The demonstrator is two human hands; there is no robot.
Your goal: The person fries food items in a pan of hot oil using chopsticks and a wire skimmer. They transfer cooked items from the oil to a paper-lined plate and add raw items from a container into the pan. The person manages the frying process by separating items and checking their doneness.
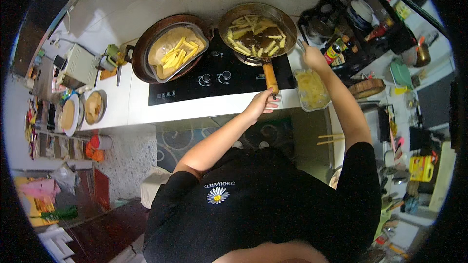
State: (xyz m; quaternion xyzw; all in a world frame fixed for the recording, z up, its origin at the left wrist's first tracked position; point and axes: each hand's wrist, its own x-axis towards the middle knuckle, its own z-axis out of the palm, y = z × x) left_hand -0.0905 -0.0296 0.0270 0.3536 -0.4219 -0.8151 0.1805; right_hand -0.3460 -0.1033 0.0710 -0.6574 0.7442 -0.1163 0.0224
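Note:
My left hand (259, 106) grips the end of a frying pan's wooden handle (270, 75), thumb against its side. The metal frying pan (223, 31) stands on the right burner, with pale potato strips (241, 49) in bubbling oil (257, 38). At the pan's right rim, my right hand (314, 57) is closed around a slim metal utensil (301, 45); its far end is hard to make out. Below my right forearm sits a clear plastic tub (312, 89) of pale, wet-looking potato pieces.
Left on the black glass hob (190, 93), a dark wok (140, 62) holds a paper-lined metal tray (206, 46) with yellow fries (179, 56). Sauce bottles (333, 52) crowd the right wall. Chopsticks (331, 139), a round wooden board (366, 88) and lined plates (94, 106) lie around.

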